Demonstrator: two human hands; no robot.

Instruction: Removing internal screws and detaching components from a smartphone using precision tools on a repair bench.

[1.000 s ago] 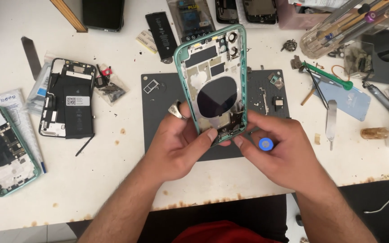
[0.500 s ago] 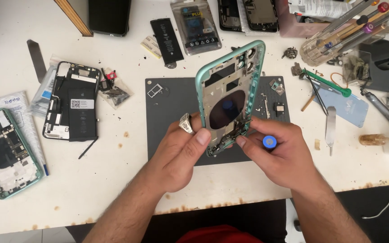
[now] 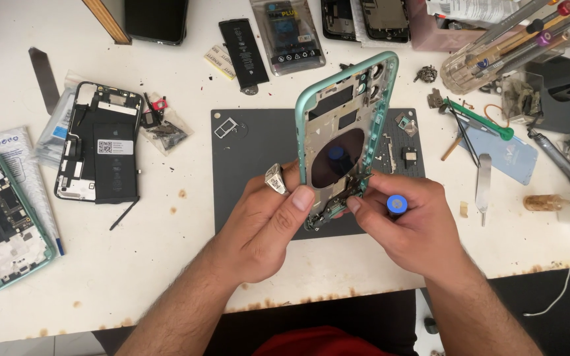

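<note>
Your white desk carries a dark grey mat. Above it you hold the green phone frame tilted on edge — your left hand has its fingers closed round the lower edge. Your right hand pinches a blue-capped screwdriver at the frame's bottom end.

The phone frame has a smooth, satin mint-green metal rim with bare grey metal plates inside. The mat beneath looks matt dark rubber. The table is white laminate (stained, chipped brown at its edge). The screwdriver cap is glossy blue plastic.
</note>
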